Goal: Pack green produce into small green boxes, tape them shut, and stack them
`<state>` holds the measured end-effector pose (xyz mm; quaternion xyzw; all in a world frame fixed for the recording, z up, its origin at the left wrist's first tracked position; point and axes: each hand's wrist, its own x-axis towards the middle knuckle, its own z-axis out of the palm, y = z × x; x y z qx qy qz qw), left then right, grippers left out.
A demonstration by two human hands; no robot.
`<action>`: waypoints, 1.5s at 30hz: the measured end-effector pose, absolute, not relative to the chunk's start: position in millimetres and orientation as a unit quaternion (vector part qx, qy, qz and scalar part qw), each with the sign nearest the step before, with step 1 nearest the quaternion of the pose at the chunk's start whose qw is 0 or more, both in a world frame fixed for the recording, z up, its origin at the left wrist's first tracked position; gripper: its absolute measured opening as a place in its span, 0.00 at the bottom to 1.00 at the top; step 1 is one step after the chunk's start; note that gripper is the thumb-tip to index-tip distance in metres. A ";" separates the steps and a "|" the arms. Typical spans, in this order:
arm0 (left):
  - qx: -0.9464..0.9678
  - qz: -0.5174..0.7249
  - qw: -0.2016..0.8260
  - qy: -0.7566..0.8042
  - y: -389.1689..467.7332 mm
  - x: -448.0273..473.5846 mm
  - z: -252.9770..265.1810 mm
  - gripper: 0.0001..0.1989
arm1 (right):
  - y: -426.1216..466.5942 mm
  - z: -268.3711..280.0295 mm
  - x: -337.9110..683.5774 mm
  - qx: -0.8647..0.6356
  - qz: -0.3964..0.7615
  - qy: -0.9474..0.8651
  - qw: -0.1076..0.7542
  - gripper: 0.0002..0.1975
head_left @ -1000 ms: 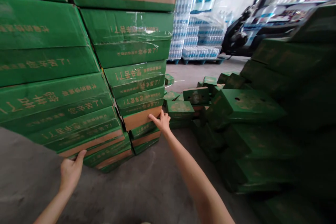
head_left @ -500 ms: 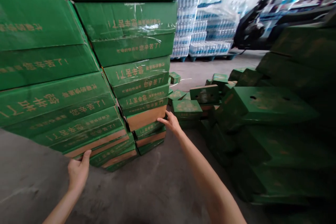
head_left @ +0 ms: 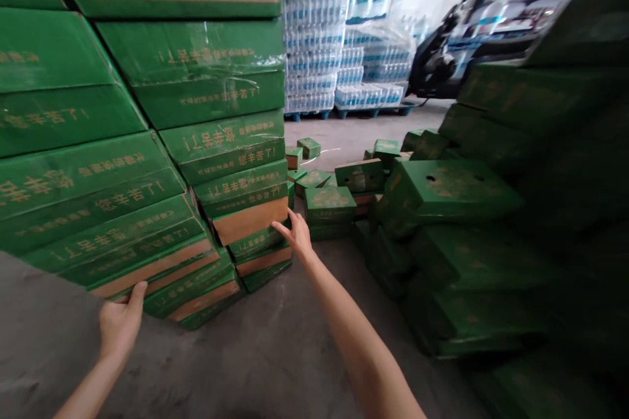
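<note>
Two columns of green cardboard boxes with gold printing stand close together in front of me. My left hand (head_left: pixel 120 322) grips the lower outer edge of a cardboard box (head_left: pixel 157 260) in the left column. Its thumb lies on the front, and its fingers go out of sight behind the edge. In the right column, my right hand (head_left: pixel 297 236) holds the right corner of a box with a bare brown strip (head_left: pixel 250 221). Here the thumb presses the front while the fingers reach round the side. Lower boxes (head_left: pixel 265 262) of the stack sit beneath that hand.
To the right rises a dark pile of green boxes (head_left: pixel 457 190), with smaller boxes (head_left: pixel 329 203) scattered on the concrete floor (head_left: pixel 275 347). Behind are wrapped bottled-water packs (head_left: pixel 314 33) on blue pallets (head_left: pixel 376 111), and a scooter (head_left: pixel 437 62).
The stack and both hands appear further left in the picture, as my view has swung to the right. Both hands keep their places on the boxes.
</note>
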<state>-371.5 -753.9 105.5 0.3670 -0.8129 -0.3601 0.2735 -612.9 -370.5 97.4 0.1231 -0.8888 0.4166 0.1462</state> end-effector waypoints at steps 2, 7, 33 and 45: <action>0.364 -0.373 0.284 -0.805 -751.6 -374.4 104.9 0.22 | -375.4 91.0 -610.3 0.123 0.434 -0.880 0.148 0.44; 0.368 -0.413 0.294 -0.779 -746.4 -382.0 105.2 0.26 | -387.2 91.5 -592.7 0.112 0.467 -0.858 0.181 0.58; 0.368 -0.412 0.272 -0.788 -741.1 -397.4 111.0 0.26 | -525.8 76.1 -510.7 0.107 0.523 -0.833 0.143 0.24; 0.362 -0.427 0.298 -0.773 -739.1 -399.1 110.3 0.30 | -527.2 68.3 -506.3 0.120 0.530 -0.822 0.169 0.23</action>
